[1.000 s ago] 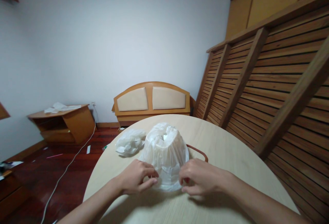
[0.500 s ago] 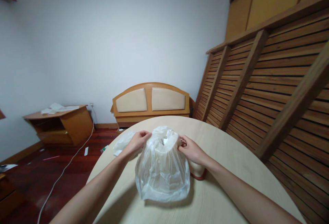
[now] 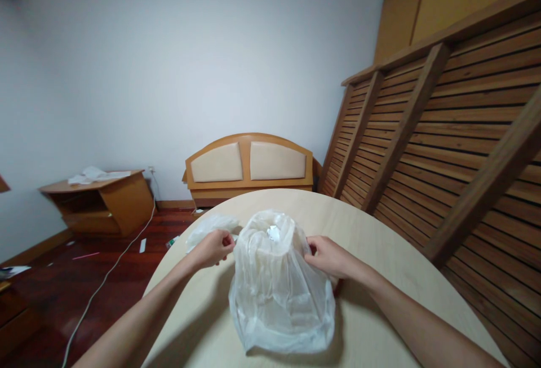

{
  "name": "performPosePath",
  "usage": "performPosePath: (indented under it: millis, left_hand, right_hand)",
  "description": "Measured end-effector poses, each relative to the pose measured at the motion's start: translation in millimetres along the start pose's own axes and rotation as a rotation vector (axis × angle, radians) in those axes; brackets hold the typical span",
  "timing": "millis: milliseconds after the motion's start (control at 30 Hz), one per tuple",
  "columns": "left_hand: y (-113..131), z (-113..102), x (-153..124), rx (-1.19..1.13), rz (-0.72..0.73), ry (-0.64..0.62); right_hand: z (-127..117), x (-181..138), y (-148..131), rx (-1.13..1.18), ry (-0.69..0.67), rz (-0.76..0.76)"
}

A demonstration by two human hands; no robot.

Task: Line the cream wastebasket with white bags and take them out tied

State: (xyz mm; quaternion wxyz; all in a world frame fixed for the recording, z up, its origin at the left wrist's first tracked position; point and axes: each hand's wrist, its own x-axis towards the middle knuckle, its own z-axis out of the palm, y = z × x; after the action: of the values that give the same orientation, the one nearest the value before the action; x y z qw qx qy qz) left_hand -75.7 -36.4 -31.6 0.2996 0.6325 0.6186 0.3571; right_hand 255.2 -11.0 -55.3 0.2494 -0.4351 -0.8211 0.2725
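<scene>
A translucent white plastic bag (image 3: pixel 281 300) stands on the round table (image 3: pixel 380 311) before me, its gathered mouth facing up. Something pale and shiny shows through the opening, but I cannot make out what it is. My left hand (image 3: pixel 216 247) is closed in a pinch at the bag's upper left edge; what lies between the fingertips is barely visible. On the other side my right hand (image 3: pixel 327 255) pinches the bag's upper right edge. A second crumpled plastic bag (image 3: pixel 207 227) lies behind my left hand. A reddish-brown thing is mostly hidden behind the bag, below my right wrist.
A wooden headboard (image 3: pixel 249 162) stands against the wall beyond the table. Slatted wooden panels (image 3: pixel 443 148) lean at the right. To the left are a low cabinet (image 3: pixel 122 196) with papers (image 3: pixel 95 175) on top and a white cable (image 3: pixel 114 269) across the dark red floor.
The bag has come nearer and slightly right, and its mouth is wider. My left hand has moved left and down, my right hand a little right. The reddish-brown thing is now more covered.
</scene>
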Motion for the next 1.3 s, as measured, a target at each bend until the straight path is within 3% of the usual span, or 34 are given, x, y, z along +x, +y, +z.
performPosePath:
  millis: [67, 200, 267, 333, 467, 733, 833, 933, 1033, 1167, 1300]
  left_hand:
    - [12, -3, 4, -0.025, 0.046, 0.041]
    - [41, -1, 25, -0.12, 0.105, 0.022]
    - [51, 5, 38, -0.146, 0.12, -0.046]
    - [56, 12, 50, -0.149, 0.125, -0.119]
    - [58, 25, 67, -0.151, 0.137, -0.173]
    - [47, 32, 85, -0.171, 0.041, -0.188]
    - [42, 32, 90, -0.193, -0.011, -0.183]
    - [47, 28, 86, -0.25, 0.006, -0.101]
    - [56, 23, 70, -0.329, 0.093, -0.089]
    - [49, 24, 39, -0.339, 0.23, -0.227]
    - [18, 34, 10, -0.325, 0.329, -0.087]
  right_hand:
    - [-10, 4, -3, -0.035, -0.029, 0.014]
    - [-25, 31, -15, 0.16, 0.172, 0.077]
    - [-27, 46, -21, 0.241, 0.142, 0.068]
    - [-26, 57, -25, 0.28, 0.03, 0.045]
    - [-22, 63, -22, 0.347, -0.115, 0.028]
    - [-13, 57, 4, 0.253, -0.136, 0.019]
    - [-17, 59, 8, 0.186, -0.079, 0.026]
    - [-23, 67, 3, 0.148, 0.082, 0.021]
    - [-19, 76, -9, 0.278, 0.2, -0.067]
    - [0, 75, -22, 0.54, 0.042, -0.15]
    - [13, 56, -20, 0.571, -0.01, -0.097]
